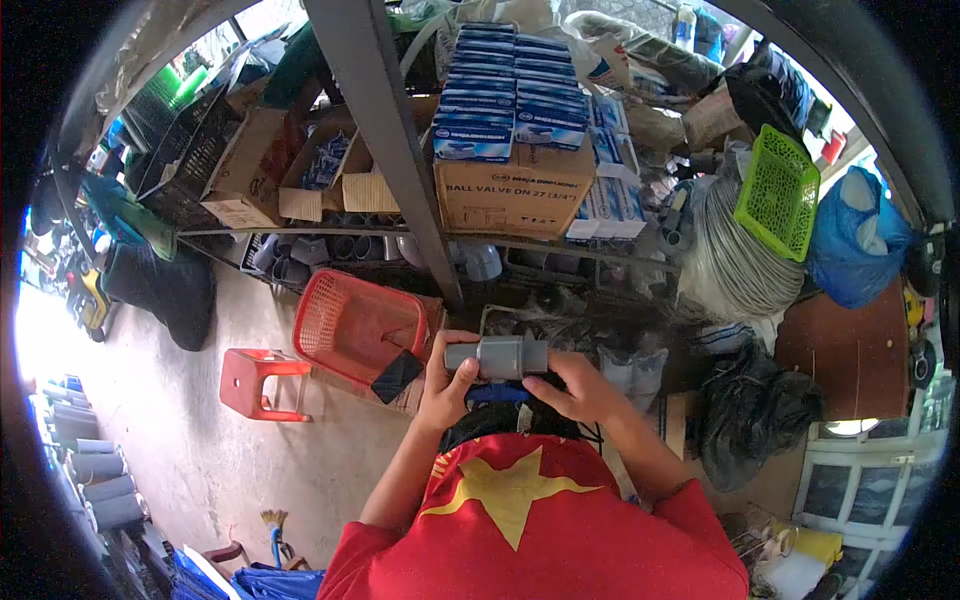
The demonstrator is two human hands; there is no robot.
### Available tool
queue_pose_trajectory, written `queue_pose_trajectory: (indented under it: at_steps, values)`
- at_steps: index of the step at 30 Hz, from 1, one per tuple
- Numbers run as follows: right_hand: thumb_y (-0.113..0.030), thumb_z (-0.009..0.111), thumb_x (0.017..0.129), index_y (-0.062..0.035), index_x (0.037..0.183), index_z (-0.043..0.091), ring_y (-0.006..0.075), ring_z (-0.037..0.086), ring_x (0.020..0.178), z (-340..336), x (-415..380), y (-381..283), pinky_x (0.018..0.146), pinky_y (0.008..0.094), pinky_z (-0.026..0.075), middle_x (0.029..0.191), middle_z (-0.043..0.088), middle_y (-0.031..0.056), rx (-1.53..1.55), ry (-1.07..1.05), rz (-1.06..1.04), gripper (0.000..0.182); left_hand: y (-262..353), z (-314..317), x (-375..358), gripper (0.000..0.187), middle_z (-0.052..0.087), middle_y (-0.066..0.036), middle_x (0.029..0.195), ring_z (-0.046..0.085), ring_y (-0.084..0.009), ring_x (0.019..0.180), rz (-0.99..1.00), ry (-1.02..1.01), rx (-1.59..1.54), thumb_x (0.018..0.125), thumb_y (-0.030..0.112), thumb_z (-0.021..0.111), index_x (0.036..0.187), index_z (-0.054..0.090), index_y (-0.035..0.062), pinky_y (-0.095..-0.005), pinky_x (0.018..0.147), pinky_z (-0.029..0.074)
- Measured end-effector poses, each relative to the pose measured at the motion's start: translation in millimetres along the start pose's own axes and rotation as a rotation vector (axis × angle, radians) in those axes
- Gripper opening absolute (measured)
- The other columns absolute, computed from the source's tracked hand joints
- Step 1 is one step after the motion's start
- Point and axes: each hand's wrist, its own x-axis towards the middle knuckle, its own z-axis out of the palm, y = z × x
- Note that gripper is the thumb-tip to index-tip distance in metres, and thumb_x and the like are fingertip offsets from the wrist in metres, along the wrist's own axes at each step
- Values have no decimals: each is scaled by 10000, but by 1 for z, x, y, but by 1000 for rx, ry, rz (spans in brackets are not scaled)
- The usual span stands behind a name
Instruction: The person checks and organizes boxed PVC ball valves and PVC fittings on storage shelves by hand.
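Observation:
A grey plastic pipe fitting [502,356], wide in the middle with narrower ends, lies level in front of the red shirt with a yellow star. My left hand [446,385] is wrapped round its left end, thumb in front. At the right end, my right hand [573,387] grips the narrower part between thumb and fingers. Part of the right fingers is hidden behind the fitting. Just left of my left hand, a dark flat object [397,377] rests at the edge of a red basket [346,335].
A metal shelf holds a carton [512,190] stacked with blue-and-white boxes [472,142]. A grey post [385,130] rises in front of the shelf. A red stool [262,384] stands at left; a green basket [778,193] and blue bag [860,238] are at right.

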Motion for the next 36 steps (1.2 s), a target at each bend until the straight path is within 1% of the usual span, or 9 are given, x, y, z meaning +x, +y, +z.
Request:
queue_pose_trajectory:
  at_steps: [5,8,11,15,20,22,26,33,36]
  values:
    - [-283,609,900,-42,1116,531,336,622,857,-16,-15,-4,797,407,478,977,625,180,-9,-87,165,333,-13,5,-11,332,546,-36,966,534,-87,774,-81,38,-33,954,273,576,1151,484,23,-231,676,466]
    - [-295,598,910,-43,1020,535,290,606,859,-35,-22,31,793,382,467,941,615,118,-14,192,-44,282,-24,2,-10,297,549,-45,970,544,-106,781,-75,200,8,959,265,556,1143,492,39,-238,676,474]
    - [-343,561,938,-30,843,544,252,587,975,-76,-22,79,870,373,425,989,621,90,294,333,176,328,-23,-16,-3,290,570,-53,993,564,-133,864,-73,375,-73,969,310,516,1109,498,57,-272,706,501]
    - [-455,440,982,-55,530,471,263,595,880,-146,2,143,1060,543,299,758,644,117,216,587,501,605,-15,-42,-8,226,579,-63,987,580,-144,872,-2,420,-158,934,218,582,1045,459,64,-282,754,500]
    - [-436,561,922,-58,679,580,197,560,723,-230,76,172,988,458,369,640,610,85,46,885,730,450,-43,-55,-34,395,585,-72,1030,604,-185,955,10,423,-202,818,93,700,1107,432,64,-336,823,508]
    - [-578,586,861,-10,1146,642,315,544,1142,-290,110,286,1006,469,367,1208,589,232,185,819,752,638,-34,-27,-33,525,579,-74,1071,602,-201,982,16,460,-217,780,58,723,1204,413,58,-354,844,508]
    - [-502,567,879,-44,1219,578,296,531,1160,-316,160,326,994,436,372,1228,571,221,23,795,789,570,-55,10,-48,761,565,-92,1164,596,-230,1049,-140,402,-311,703,-28,755,1347,359,54,-381,889,505]
    - [-368,533,910,-104,1347,466,263,508,1192,-320,189,443,975,377,381,1263,540,203,-329,587,642,515,-58,53,-59,635,616,-101,1136,615,-222,1040,-380,258,-189,761,-88,719,1291,403,59,-364,916,499]
    - [-318,529,915,-80,1098,457,222,427,968,-305,185,362,831,384,322,1027,444,135,38,879,700,309,-58,61,-57,642,598,-108,1136,614,-225,1029,-300,288,-274,745,-89,730,1277,399,50,-360,909,497]
